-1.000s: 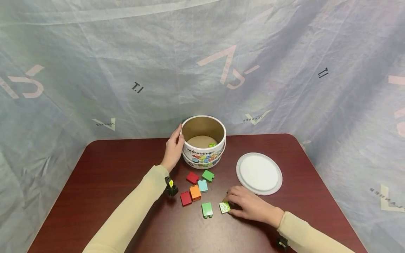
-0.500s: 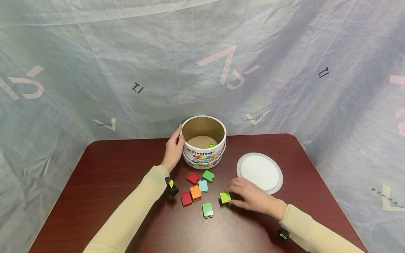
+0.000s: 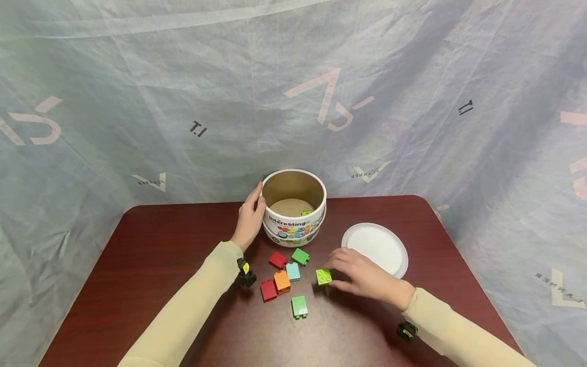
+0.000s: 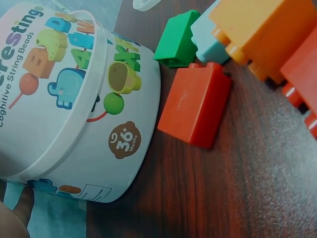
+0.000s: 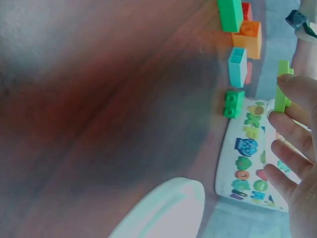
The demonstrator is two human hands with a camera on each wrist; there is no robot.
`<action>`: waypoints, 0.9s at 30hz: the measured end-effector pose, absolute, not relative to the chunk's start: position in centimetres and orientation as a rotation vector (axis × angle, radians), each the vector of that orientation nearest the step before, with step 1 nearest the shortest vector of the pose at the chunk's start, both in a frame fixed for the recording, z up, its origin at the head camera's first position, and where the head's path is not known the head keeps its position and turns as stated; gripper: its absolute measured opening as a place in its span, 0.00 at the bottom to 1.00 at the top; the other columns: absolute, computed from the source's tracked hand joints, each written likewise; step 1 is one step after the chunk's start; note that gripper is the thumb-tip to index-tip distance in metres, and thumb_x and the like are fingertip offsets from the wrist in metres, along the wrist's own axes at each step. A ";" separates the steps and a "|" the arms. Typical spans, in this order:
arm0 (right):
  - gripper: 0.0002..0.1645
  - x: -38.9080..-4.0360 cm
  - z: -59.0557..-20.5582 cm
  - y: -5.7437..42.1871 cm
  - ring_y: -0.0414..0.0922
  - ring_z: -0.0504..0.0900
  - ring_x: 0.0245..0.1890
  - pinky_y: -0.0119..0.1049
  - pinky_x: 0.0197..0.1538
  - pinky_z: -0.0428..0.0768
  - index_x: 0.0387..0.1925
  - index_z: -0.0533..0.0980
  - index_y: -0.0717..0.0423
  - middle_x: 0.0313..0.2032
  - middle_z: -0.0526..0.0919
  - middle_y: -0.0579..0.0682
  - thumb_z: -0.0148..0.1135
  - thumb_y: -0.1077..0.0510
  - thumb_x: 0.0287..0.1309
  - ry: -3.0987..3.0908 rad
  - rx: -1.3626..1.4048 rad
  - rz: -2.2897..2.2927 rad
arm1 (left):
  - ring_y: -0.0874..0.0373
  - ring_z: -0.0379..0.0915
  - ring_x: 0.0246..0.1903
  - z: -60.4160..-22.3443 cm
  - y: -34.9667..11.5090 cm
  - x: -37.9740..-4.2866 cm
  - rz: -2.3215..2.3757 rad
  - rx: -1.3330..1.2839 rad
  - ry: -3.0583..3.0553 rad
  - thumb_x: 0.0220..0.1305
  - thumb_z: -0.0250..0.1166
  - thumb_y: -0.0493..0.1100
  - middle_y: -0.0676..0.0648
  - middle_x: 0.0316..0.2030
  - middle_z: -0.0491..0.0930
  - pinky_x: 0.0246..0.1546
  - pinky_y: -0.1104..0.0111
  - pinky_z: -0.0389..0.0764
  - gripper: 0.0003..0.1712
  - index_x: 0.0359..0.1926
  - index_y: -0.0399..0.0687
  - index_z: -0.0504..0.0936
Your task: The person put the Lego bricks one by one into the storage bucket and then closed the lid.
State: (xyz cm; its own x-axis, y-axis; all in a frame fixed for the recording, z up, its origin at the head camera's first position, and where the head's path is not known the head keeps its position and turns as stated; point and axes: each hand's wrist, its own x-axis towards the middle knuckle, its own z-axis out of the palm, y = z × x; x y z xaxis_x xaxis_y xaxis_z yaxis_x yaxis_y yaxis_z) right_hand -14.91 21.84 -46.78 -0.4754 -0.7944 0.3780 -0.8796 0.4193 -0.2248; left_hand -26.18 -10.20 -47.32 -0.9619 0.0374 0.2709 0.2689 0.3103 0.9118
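Observation:
My left hand rests with extended fingers against the left side of a white toy bucket, which stands upright and uncovered at the back of the table. In the left wrist view, a few fingers show beside the bucket's wall. Between thumb and fingertips, my right hand pinches a lime green building brick, studs upward. The right wrist view has this flat lime brick held off the tabletop. Inside the bucket, another lime green brick lies on the floor at the right.
Before the bucket lie a red brick, a green brick, a light blue brick, an orange brick and a second red brick. Nearer sits another green brick. A white round lid is at right.
My right hand has lifted the lime green brick from the table and carried it away from me, toward the bucket. The left hand stays against the bucket.

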 end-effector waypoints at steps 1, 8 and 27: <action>0.22 -15.0 -46.6 21.8 0.48 0.82 0.52 0.45 0.58 0.81 0.48 0.84 0.55 0.46 0.85 0.47 0.81 0.57 0.52 -2.460 1.472 0.578 | 0.55 0.52 0.79 -47.3 -10.2 -26.2 -1.715 -0.283 -2.375 0.83 0.49 0.47 0.52 0.80 0.58 0.78 0.55 0.59 0.31 0.82 0.52 0.59; 0.21 -15.6 -45.4 21.7 0.48 0.81 0.55 0.46 0.60 0.81 0.49 0.84 0.55 0.47 0.85 0.47 0.80 0.56 0.54 -2.468 1.475 0.527 | 0.54 0.52 0.79 -47.3 -10.3 -26.3 -1.718 -0.286 -2.374 0.83 0.49 0.45 0.51 0.80 0.58 0.78 0.54 0.59 0.31 0.82 0.52 0.59; 0.20 -17.6 -41.9 20.5 0.46 0.80 0.52 0.44 0.58 0.80 0.50 0.84 0.56 0.47 0.85 0.47 0.79 0.57 0.56 -2.436 1.487 0.558 | 0.55 0.52 0.79 -47.4 -10.2 -26.3 -1.716 -0.280 -2.368 0.83 0.49 0.44 0.52 0.80 0.58 0.78 0.54 0.59 0.31 0.82 0.52 0.60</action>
State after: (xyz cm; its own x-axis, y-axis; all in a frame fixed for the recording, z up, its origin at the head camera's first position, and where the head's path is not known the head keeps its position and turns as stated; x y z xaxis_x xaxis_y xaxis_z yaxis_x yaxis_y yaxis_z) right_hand -17.61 20.50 -41.93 -0.4572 -0.8007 0.3872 -0.8894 0.4116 -0.1991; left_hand -26.34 -10.15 -47.40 -0.9614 0.0344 0.2730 0.2701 0.3066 0.9127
